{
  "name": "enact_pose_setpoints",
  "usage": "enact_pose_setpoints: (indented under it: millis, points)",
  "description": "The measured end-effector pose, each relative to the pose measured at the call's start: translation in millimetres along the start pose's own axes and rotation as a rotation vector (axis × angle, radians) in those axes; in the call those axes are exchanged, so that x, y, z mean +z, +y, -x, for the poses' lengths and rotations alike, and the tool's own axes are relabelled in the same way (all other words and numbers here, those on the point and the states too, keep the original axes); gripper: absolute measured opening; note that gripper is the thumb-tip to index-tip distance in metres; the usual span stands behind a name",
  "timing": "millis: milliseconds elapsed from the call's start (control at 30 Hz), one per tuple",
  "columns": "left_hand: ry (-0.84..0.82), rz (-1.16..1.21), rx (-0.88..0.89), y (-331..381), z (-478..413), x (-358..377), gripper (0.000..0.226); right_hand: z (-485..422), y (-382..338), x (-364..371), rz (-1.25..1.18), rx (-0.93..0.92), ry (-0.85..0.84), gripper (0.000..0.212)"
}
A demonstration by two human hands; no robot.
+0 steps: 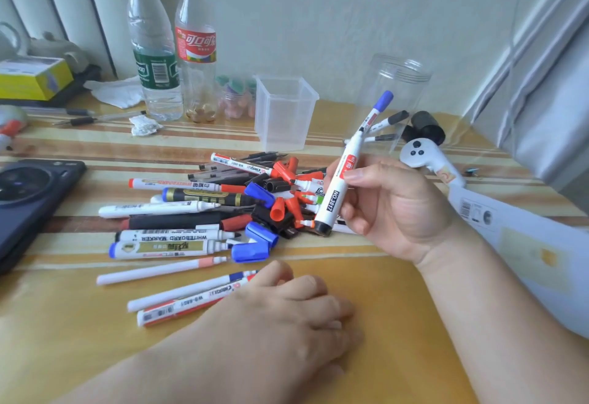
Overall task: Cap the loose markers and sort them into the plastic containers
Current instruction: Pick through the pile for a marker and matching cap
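Observation:
My right hand (pixel 389 209) grips an uncapped white marker (pixel 339 187) with a black tip and black end, held tilted above the pile. My left hand (pixel 296 311) rests flat on the table in front of the pile, holding nothing, its fingers over the ends of two white markers (pixel 178 300). The pile of loose markers and red, blue and black caps (pixel 255 199) lies mid-table. Behind it stand an empty square plastic cup (pixel 283 110) and a clear round container (pixel 392 98) holding three capped markers, one blue-capped (pixel 381 105).
A water bottle (pixel 153 50) and a cola bottle (pixel 196 43) stand at the back. A dark phone (pixel 28 203) lies at the left edge. A white controller (pixel 424 155) and a white box (pixel 522 238) lie to the right. Crumpled tissue (pixel 145 125) sits behind the pile.

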State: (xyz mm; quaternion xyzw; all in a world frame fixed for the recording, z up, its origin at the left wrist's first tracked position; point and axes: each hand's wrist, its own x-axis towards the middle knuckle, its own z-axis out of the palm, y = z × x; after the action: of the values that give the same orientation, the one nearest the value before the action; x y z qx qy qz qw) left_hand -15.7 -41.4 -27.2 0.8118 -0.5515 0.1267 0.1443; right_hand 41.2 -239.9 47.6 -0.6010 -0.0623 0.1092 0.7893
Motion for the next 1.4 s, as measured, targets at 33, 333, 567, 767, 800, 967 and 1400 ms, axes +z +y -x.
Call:
enact_pose_setpoints:
  millis: [33, 333, 567, 767, 800, 967, 1400]
  points:
    - [0.02, -0.015, -0.019, -2, 0, 0, 0.024, 0, 0, -1, -0.001, 0.0, -0.007, 0.016]
    - [0.087, -0.115, -0.217, -19, -1, -14, 0.026, -2, 6, -8, 0.172, -0.021, -0.015, 0.018]
    - [0.529, 0.024, -0.667, -57, 22, -65, 0.011, 1, 3, -17, 0.682, -0.006, -0.005, 0.019]
    - [0.581, 0.021, -0.902, -75, 34, -76, 0.009, 13, -6, -7, 0.994, 0.093, -0.128, 0.006]
    - [0.57, 0.027, -0.906, -75, 33, -74, 0.009, 15, -5, -4, 1.054, 0.091, -0.172, 0.006]
    - [0.516, 0.067, -0.914, -69, 27, -66, 0.009, 7, 22, 17, 1.282, 0.016, -0.083, 0.018]
    - [0.457, 0.152, -0.884, -63, 25, -57, 0.007, -7, 43, 33, 1.591, -0.207, 0.079, 0.006]
